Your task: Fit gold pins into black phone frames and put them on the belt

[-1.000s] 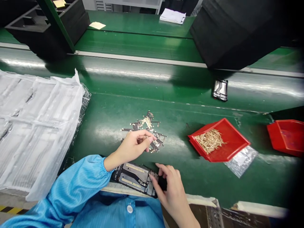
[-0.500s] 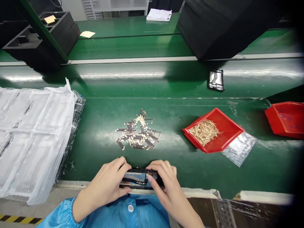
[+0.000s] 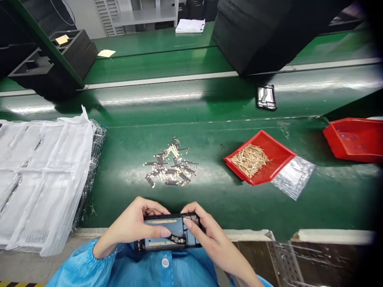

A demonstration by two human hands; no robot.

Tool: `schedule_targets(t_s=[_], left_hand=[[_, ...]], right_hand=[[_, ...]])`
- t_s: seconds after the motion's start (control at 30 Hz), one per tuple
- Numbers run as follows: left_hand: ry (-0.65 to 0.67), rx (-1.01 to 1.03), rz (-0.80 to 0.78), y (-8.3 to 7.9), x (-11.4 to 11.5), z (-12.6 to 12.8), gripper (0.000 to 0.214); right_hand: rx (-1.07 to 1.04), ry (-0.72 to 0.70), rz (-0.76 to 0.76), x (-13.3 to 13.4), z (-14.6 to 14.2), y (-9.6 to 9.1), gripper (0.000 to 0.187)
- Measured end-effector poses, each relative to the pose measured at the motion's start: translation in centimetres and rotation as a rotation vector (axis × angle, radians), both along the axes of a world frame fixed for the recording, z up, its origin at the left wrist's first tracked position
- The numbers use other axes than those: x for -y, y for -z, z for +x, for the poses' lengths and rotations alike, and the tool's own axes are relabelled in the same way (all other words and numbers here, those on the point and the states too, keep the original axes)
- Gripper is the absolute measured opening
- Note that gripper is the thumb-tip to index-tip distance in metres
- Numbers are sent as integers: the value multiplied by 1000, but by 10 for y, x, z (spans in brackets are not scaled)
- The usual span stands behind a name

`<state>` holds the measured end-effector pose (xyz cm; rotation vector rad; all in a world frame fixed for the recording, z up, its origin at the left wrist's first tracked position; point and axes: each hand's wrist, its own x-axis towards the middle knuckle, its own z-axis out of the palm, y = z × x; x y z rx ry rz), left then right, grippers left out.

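A black phone frame (image 3: 160,224) with a blue-grey inside lies across both hands at the table's near edge, its inner side facing up. My left hand (image 3: 131,223) grips its left part, fingers behind the far rim and thumb on a dark flex strip (image 3: 176,239) inside. My right hand (image 3: 209,235) holds the right end, its thumb pressing near the dividing bar. Beyond the hands lies a loose pile of small black and gold flex pieces (image 3: 172,167). What the fingers touch behind the frame is hidden.
A red bin (image 3: 278,159) of thin tan strips stands to the right, partly over a clear plastic bag (image 3: 295,177). Another red bin (image 3: 353,139) is farther right. White-covered trays (image 3: 44,179) fill the left. Another phone frame (image 3: 266,97) lies at the back.
The phone frame has tilted up, showing more of its inside. My left thumb has moved from its near edge onto the strip inside. The view has shifted slightly.
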<state>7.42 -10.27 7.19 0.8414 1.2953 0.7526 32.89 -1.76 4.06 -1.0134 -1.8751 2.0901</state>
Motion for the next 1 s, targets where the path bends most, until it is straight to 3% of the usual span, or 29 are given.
schedule_targets(t_s=[0.27,0.37,0.47,0.6,0.67,0.77,0.83,0.9,1.0], left_hand=[[-57,-85,56,-3,-5,10,33],[-79,-72,39,-3,-7,10,35],[-81,-63,30,-4,-8,10,38],[-50,-136,21,-9,-12,11,38],[-22,-149,17,-13,-15,11,37],[21,-146,35,-17,-14,11,41],[2,-188,39,-13,-7,11,45],[-83,-277,44,3,3,10,47],[-220,-338,65,41,15,8,52]], right_hand=[[-96,143,-144,0,-2,3,39],[-108,114,-177,-4,-1,-1,42],[-129,114,-200,-5,-4,-1,43],[-166,228,-221,-4,-7,3,41],[-166,198,-203,-6,-6,3,40],[-121,132,6,-10,-1,-1,31],[-144,172,198,-11,-1,-3,27],[-209,237,370,-11,-2,-3,21],[-266,277,586,-15,-5,4,5]])
